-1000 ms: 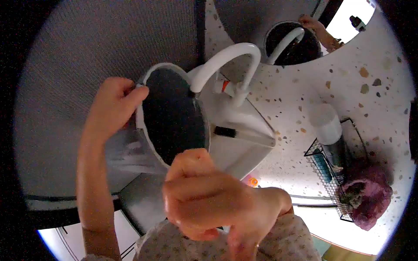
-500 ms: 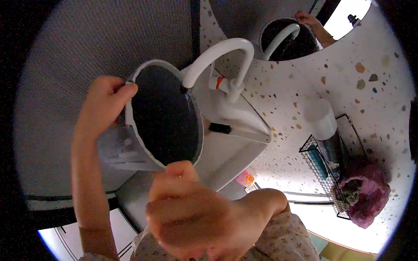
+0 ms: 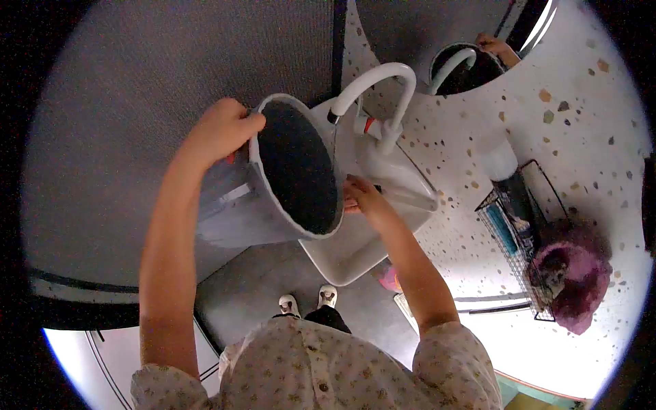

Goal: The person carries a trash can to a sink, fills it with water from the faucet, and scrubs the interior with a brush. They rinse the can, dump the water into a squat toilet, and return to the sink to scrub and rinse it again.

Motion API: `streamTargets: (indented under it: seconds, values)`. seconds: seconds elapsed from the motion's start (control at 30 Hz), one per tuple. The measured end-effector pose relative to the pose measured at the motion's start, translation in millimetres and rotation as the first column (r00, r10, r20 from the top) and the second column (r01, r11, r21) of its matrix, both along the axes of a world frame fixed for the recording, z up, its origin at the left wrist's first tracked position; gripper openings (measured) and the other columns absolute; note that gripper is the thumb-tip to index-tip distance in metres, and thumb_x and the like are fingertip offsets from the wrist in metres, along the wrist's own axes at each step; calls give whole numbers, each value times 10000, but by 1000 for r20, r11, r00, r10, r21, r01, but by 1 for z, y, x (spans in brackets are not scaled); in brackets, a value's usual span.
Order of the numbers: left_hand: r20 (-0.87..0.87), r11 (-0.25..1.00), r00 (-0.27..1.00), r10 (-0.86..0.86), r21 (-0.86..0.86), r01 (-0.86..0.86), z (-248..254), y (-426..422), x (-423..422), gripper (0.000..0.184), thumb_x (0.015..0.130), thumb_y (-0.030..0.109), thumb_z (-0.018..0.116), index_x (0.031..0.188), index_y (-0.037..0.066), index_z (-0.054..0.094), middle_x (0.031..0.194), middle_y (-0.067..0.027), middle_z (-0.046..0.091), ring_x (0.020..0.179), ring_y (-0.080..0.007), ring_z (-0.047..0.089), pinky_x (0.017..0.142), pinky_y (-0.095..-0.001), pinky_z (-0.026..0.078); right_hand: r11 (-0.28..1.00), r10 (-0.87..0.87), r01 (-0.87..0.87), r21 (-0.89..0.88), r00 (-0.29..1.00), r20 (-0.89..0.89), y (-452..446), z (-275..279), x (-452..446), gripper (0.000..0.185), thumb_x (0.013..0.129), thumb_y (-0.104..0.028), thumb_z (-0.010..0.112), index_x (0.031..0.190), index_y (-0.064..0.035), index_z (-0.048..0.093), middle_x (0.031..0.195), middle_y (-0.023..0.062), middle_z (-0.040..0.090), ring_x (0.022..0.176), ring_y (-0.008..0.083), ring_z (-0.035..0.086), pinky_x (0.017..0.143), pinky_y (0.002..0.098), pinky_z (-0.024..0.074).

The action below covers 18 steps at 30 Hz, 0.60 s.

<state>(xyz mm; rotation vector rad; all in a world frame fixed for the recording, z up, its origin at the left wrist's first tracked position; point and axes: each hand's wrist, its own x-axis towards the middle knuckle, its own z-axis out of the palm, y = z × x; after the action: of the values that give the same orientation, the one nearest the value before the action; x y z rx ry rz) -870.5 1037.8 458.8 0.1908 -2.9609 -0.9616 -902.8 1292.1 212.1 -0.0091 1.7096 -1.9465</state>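
“Head view: where is the bucket (image 3: 263, 215)?”

“At the left side of the sink (image 3: 348, 256), tilted, its dark open mouth leaning toward the basin.”

“And the left hand (image 3: 222, 133)?”

“Also left of the sink, on the bucket's rim: thumb over the edge, fingers closed round it.”

“What does the right hand (image 3: 362, 195) do?”

“It reaches over the sink, at the side of the bucket's rim. Its fingers are partly out of sight, so I cannot tell how wide they stand or whether they hold anything. Just beside them a brush (image 3: 378, 188) shows, mostly hidden by the hand.”

“The faucet (image 3: 376, 72)?”

“White and arched, it rises at the back of the sink, spout tip near the bucket's rim.”

“Anything farther off?”

“Well to the right of the sink, a black wire basket (image 3: 516, 270) with a white-topped container (image 3: 495, 157) and a purple cloth (image 3: 577, 280). Beyond the sink, a mirror (image 3: 403, 41) reflects the bucket's mouth. On the near side of the sink, two pale shoes (image 3: 328, 296) stand on the floor (image 3: 246, 290).”
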Motion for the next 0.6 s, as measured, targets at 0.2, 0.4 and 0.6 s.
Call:
streamTargets:
  seconds: [0.2, 0.4, 0.6]
  values:
    - [21, 995, 999, -42, 91, 40, -9, -20, -7, 373, 741, 315, 573, 588, -25, 567, 510, -88, 516, 403, -171, 492, 371, -315, 367, 989, -113, 116, -97, 993, 38, -21, 15, 33, 93, 810, -41, 540, 888, -88, 522, 756, 21, 554, 607, 119, 550, 549, 260, 489]
    - [2, 941, 997, -73, 333, 69, -8, -27, -5, 504, 764, 456, 619, 544, 14, 518, 502, -58, 479, 417, -152, 474, 363, -298, 339, 933, -232, 268, -242, 958, 169, -17, 17, 63, 57, 813, -21, 523, 805, -77, 515, 701, 47, 545, 537, 150, 525, 499, 301, 488]
    - [-446, 971, 868, -219, -187, 149, -40, 2, 68, 668, 776, 409, 632, 1175, -81, 416, 901, -257, 612, 790, -357, 632, 685, -405, 510, 821, -429, 521, -235, 834, 348, -36, 34, 96, 155, 889, -45, 413, 873, 58, 528, 723, 182, 582, 543, 240, 560, 481, 305, 492]
